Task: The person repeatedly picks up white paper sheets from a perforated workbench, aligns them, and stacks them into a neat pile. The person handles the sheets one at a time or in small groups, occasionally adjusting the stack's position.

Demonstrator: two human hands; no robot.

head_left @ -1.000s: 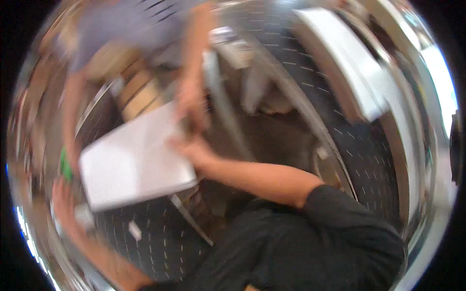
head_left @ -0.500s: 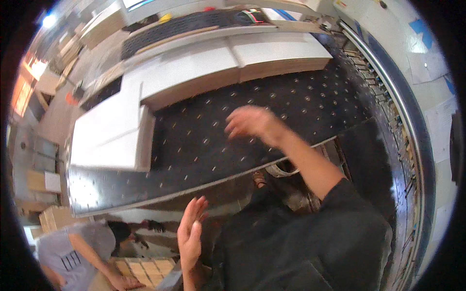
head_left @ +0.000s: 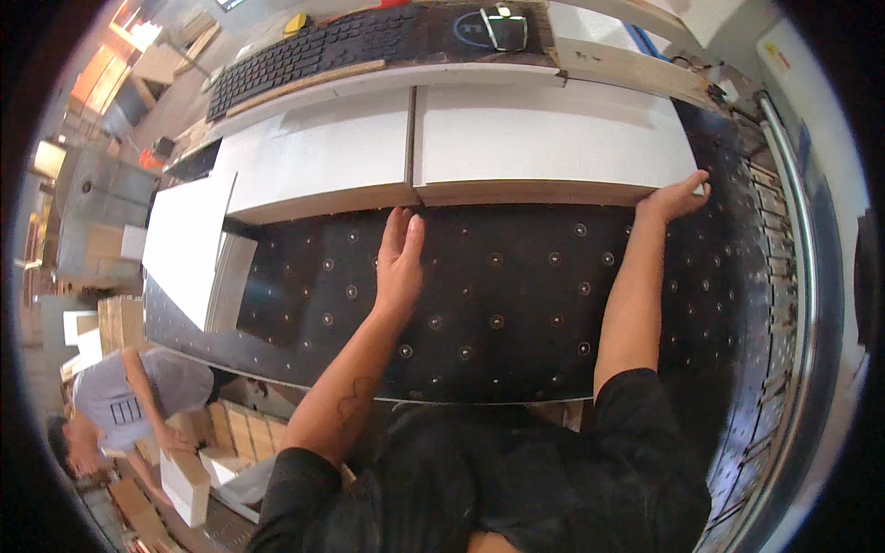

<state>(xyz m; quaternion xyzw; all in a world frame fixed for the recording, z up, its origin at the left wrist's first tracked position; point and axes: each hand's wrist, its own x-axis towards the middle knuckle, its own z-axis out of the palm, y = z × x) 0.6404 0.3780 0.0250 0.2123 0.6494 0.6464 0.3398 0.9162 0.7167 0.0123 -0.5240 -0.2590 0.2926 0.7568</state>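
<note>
Two stacks of white-faced boards lie side by side across the black table, the left stack (head_left: 318, 152) and the right stack (head_left: 553, 138), parted by a narrow dark gap. My right hand (head_left: 675, 198) is at the near right corner of the right stack, its fingers curled round the end. My left hand (head_left: 399, 267) is open, fingers stretched toward the front edges by the gap; whether the fingertips touch the boards I cannot tell. A further stack of white boards (head_left: 189, 249) stands at the left end of the table.
The black table (head_left: 498, 286) is dotted with small round fittings. Behind the boards are a keyboard (head_left: 313, 55) and a dark device (head_left: 505, 29). A metal rail (head_left: 797, 230) runs along the right. At lower left, another person (head_left: 143, 392) holds a pale panel (head_left: 184, 488) by wooden pieces.
Both hands have moved forward over the table to the boards' front side, the right one taking hold of the right stack's corner. My view has shifted. The other person now holds a panel.
</note>
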